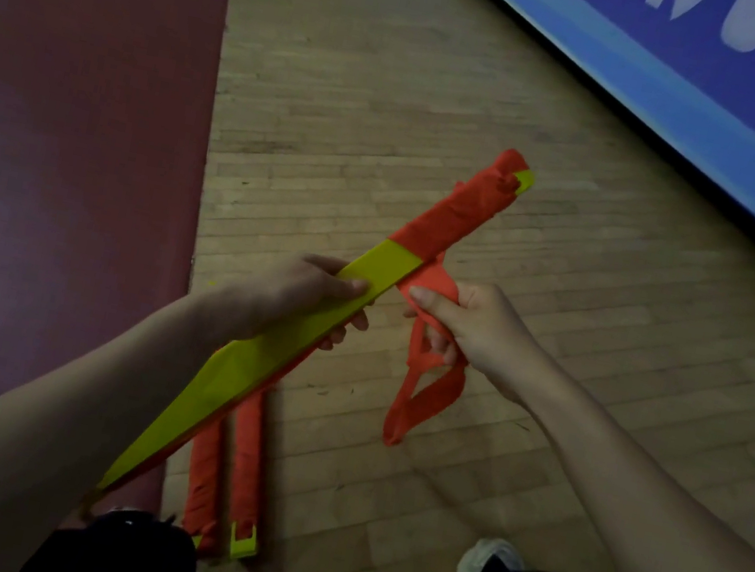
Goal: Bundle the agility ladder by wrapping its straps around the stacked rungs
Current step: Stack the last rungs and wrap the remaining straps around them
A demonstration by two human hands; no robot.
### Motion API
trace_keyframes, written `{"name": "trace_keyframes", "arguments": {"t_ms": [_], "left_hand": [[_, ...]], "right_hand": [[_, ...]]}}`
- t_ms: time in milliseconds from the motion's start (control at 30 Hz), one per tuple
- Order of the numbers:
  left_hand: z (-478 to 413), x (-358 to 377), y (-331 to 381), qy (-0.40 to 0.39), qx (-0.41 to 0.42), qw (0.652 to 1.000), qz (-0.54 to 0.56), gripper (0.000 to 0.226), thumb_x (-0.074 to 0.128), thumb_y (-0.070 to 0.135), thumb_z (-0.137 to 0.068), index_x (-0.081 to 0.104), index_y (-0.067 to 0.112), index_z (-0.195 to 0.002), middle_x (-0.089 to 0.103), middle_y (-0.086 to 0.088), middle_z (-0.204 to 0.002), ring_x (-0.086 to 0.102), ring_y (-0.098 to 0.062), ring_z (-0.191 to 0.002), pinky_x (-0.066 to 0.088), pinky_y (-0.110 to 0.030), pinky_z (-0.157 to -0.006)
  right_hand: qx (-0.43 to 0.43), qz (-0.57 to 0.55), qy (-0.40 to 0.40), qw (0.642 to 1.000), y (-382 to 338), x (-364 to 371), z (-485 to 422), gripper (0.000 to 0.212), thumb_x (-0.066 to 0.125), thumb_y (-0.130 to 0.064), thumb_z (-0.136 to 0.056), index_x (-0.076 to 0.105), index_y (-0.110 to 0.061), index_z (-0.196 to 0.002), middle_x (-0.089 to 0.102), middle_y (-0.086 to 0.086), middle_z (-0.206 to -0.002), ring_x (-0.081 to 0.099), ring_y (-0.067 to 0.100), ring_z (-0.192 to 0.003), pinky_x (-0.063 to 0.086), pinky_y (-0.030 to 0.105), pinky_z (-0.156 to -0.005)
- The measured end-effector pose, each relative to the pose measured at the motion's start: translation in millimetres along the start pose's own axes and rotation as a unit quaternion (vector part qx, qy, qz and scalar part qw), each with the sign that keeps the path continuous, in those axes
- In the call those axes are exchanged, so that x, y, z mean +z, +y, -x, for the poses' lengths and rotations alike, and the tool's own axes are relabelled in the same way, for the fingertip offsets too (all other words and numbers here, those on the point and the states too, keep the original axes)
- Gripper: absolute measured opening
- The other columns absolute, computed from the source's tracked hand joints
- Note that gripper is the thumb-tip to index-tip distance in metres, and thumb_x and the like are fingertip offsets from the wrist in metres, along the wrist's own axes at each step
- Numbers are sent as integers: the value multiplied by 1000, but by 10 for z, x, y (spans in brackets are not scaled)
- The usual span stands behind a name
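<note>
The left hand (308, 294) grips the yellow stacked rungs (246, 363) at mid-length, holding them slanted above the wooden floor (400, 88). Their far end is wrapped in orange strap (459, 209). Just to the right, the right hand (474, 328) pinches the loose strap, and a loop hangs below it. Two wrapped bundles (243, 464) lie on the floor, near left.
</note>
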State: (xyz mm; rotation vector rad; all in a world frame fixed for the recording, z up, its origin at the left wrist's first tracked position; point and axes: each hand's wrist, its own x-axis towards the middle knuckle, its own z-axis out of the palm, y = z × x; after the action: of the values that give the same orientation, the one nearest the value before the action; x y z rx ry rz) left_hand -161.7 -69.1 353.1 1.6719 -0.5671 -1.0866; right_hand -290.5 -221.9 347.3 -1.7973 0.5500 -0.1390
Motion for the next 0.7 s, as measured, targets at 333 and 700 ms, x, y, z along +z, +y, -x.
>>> {"name": "trace_keyframes", "arguments": {"t_ms": [333, 700], "left_hand": [[0, 368, -132, 190, 106, 857, -468, 9, 40, 26, -100, 47, 22, -103, 67, -9, -99, 64, -35, -85, 46, -40, -66], [15, 534, -216, 226, 206, 760, -574, 36, 36, 37, -102, 41, 13, -130, 55, -9, -114, 61, -34, -98, 42, -39, -63]], "right_hand": [[-7, 69, 104, 992, -125, 175, 16, 47, 51, -48, -95, 63, -13, -67, 47, -5, -38, 47, 6, -37, 39, 23, -48], [46, -134, 89, 986, -136, 102, 6, 31, 61, -32, -93, 57, -13, -69, 37, -6, -41, 34, 8, -38, 27, 20, -36]]}}
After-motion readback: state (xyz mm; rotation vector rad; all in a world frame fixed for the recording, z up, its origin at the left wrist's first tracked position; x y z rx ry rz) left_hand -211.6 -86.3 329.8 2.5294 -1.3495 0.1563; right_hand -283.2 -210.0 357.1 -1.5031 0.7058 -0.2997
